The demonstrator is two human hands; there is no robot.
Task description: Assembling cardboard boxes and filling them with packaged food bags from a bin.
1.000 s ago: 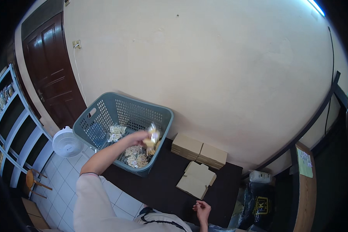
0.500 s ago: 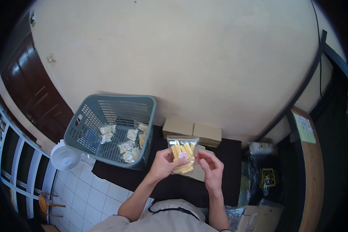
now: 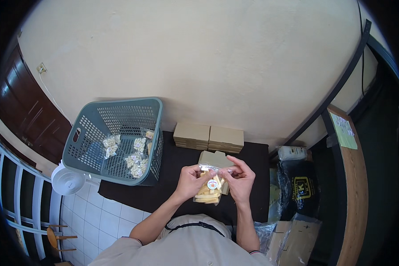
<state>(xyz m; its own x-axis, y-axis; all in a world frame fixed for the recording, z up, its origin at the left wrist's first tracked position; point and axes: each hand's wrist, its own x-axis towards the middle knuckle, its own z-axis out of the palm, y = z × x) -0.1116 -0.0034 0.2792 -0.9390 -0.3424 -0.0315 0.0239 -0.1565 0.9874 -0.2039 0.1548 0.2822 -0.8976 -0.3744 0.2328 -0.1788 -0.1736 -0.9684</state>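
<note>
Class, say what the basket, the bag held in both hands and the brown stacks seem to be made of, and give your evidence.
Basket: probably moulded plastic, smooth grey-blue, with regular perforations.
Bag: likely thin clear plastic film, glossy; yellow sticks show through.
Brown stacks: apparently matte cardboard, judging by the tan faces and layered edges.

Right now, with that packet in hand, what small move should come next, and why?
I'd perhaps smooth the top edge of the clear packet: the left hand and right hand are both at its upper part, while most of the yellow sticks sit lower down.
</note>
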